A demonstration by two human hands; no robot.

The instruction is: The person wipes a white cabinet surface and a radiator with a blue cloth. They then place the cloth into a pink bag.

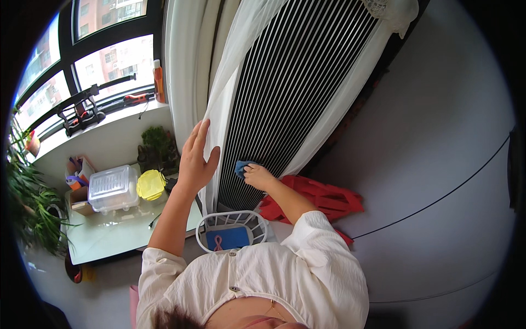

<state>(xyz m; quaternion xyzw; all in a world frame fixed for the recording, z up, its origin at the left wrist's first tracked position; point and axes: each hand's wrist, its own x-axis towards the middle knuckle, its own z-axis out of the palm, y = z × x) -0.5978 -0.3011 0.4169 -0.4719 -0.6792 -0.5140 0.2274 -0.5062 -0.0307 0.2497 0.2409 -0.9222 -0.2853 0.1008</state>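
A blue cloth (243,169) is bunched in my right hand (259,177), which presses it against the lower part of a dark grille with pale slats (296,78). The grille fronts a tall appliance that looks like a floor-standing air conditioner. My left hand (196,162) is raised at the grille's left edge, its fingers straight and the thumb spread. It rests against the sheer white cover (224,82), which hangs parted to both sides of the slats. Lace trim (390,12) shows at the cover's top right.
Below the grille stands a white plastic basket (201,234) with a blue item inside. Red fabric (316,195) lies to its right. At left, a glass-topped table (111,238) carries a clear storage box (114,187) and a yellow-lidded container (151,184). A black cord (431,197) crosses the right side.
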